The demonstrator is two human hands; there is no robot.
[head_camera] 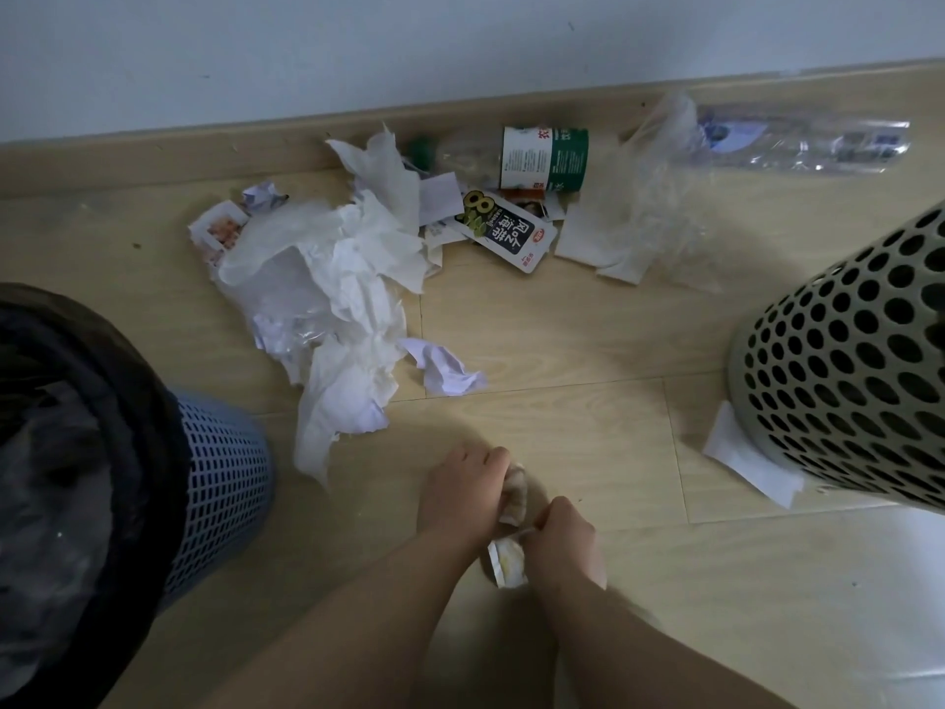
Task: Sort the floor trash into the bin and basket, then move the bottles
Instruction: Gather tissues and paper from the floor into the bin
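Gripping a crumpled wrapper [513, 498], left hand [457, 496] and right hand [568, 542] fingers [555, 508] enclose it.

Two bottles: green-label bottle [543, 158] top centre, clear bottle [803, 140] upper right. One bin [220, 483] lower left. One basket [844, 360] right edge.

The bin [220, 483] stands left, the basket [849, 381] right, the trash [353, 278] between, bottles [532, 156] behind.
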